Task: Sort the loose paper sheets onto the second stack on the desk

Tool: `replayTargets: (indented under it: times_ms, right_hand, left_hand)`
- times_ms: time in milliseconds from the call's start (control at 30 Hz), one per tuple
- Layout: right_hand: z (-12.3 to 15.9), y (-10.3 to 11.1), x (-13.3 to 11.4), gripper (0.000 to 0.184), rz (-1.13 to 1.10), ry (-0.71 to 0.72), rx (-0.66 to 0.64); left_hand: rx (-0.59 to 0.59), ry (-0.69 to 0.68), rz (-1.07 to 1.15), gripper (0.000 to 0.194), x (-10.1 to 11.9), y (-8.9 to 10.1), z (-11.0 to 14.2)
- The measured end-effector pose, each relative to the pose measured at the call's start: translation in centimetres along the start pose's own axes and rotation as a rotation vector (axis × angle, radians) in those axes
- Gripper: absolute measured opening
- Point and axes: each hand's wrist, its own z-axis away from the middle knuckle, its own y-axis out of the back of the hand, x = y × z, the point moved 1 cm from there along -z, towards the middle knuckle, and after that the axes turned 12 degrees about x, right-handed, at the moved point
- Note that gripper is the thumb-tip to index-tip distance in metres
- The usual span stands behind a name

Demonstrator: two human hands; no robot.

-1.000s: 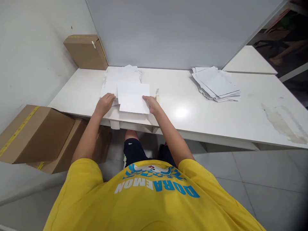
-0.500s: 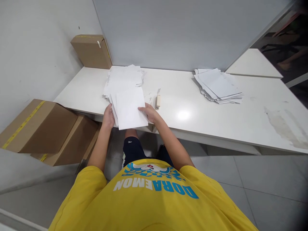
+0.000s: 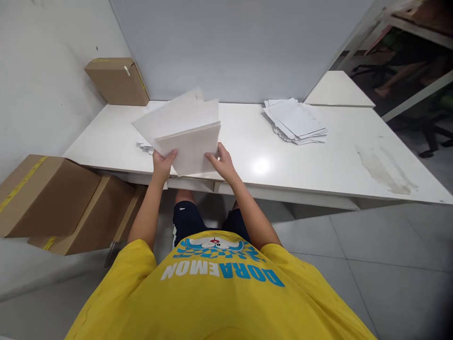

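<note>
Both hands hold a bundle of white sheets (image 3: 184, 132) lifted off the white table (image 3: 247, 151) and tilted up toward me. My left hand (image 3: 163, 163) grips the bundle's lower left corner, thumb on top. My right hand (image 3: 220, 163) grips its lower right edge. Under the raised bundle, the edge of more white paper (image 3: 143, 147) lies flat on the table. The small stapler seen earlier is hidden behind the sheets or my hand.
A second untidy stack of white sheets (image 3: 294, 121) lies at the table's back right. A cardboard box (image 3: 115, 81) stands in the back left corner. Larger cardboard boxes (image 3: 53, 198) sit low at the left. A stain (image 3: 384, 171) marks the table's right part.
The sheets were flat on the table under both hands, then were slid to the front edge and are now lifted and tilted up. The camera has shifted slightly right.
</note>
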Motion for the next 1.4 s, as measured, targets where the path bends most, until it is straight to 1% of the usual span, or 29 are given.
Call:
replayTargets:
  times_ms: [133, 233, 300, 367, 500, 567, 633, 700, 767, 833, 900, 967, 1067, 1133, 1200, 1267, 1300, 1333, 1400]
  right_hand:
    - [-0.2, 0.3, 0.5, 0.031, -0.134, -0.016, 0.076]
    - [-0.2, -0.1, 0.5, 0.032, -0.248, -0.055, 0.114]
    - [-0.2, -0.4, 0.6, 0.031, -0.276, -0.079, 0.132]
    - [0.0, -0.7, 0.9, 0.03, -0.269, -0.102, 0.145]
    - [0.4, -1.2, 1.4, 0.027, -0.274, -0.129, 0.159]
    - [0.2, -1.4, 0.9, 0.026, -0.304, -0.122, 0.179]
    - [-0.4, -1.3, -0.5, 0.025, -0.332, -0.1, 0.194]
    - [-1.1, -0.7, -2.2, 0.026, -0.34, -0.081, 0.175]
    - [-1.5, 0.6, -3.9, 0.027, -0.337, -0.097, 0.115]
    - [-1.1, 2.2, -4.9, 0.03, -0.34, -0.172, 0.012]
    - [0.1, 3.9, -4.8, 0.033, -0.348, -0.267, -0.083]
    - [2.0, 5.2, -4.0, 0.033, -0.354, -0.351, -0.119]
    - [5.3, 6.5, -2.0, 0.034, -0.396, -0.493, -0.055]
    - [7.5, 7.2, -0.6, 0.034, -0.429, -0.614, 0.004]
    - [9.5, 7.8, 0.6, 0.035, -0.438, -0.727, 0.042]
    - [10.9, 8.4, 1.5, 0.037, -0.441, -0.805, 0.058]
    - [11.4, 8.7, 1.9, 0.04, -0.442, -0.827, 0.055]
    - [11.6, 8.8, 2.2, 0.043, -0.441, -0.836, 0.058]
    - [11.6, 8.8, 2.8, 0.048, -0.434, -0.827, 0.12]
  left_hand:
    - [-0.015, -0.096, -0.097, 0.075, 0.5, -2.0, -0.4]
    - [-0.05, -0.126, -0.178, 0.073, 1.1, -2.6, 0.0]
    - [-0.046, -0.132, -0.204, 0.071, 1.2, -2.6, 0.3]
    - [-0.022, -0.124, -0.22, 0.07, 0.8, -2.2, 0.5]
    - [0.018, -0.087, -0.146, 0.075, -1.4, -1.2, 0.7]
    - [-0.011, -0.048, -0.093, 0.074, -2.2, -0.8, 0.8]
    - [-0.052, 0.017, -0.085, 0.068, -2.4, -0.8, 0.9]
    - [-0.049, 0.071, -0.075, 0.062, -1.6, -1.1, 1.3]
    - [-0.018, 0.103, -0.037, 0.059, -0.2, -1.5, 2.0]
    - [-0.008, 0.157, 0.004, 0.058, 1.3, -2.1, 3.0]
    - [-0.033, 0.26, 0.019, 0.056, 2.2, -2.5, 4.4]
    - [-0.078, 0.4, 0.012, 0.054, 2.3, -2.9, 6.0]
    - [-0.144, 0.594, -0.019, 0.052, 1.3, -3.3, 8.3]
    - [-0.195, 0.671, -0.049, 0.052, 0.4, -3.5, 9.5]
    - [-0.311, 0.725, -0.097, 0.052, -0.2, -4.0, 10.0]
    - [-0.489, 0.756, -0.155, 0.05, -0.4, -4.9, 9.6]
    - [-0.595, 0.751, -0.191, 0.047, -0.4, -5.4, 9.0]
    - [-0.691, 0.722, -0.232, 0.044, -0.4, -6.1, 8.2]
    - [-0.823, 0.586, -0.325, 0.034, -0.7, -7.7, 5.7]
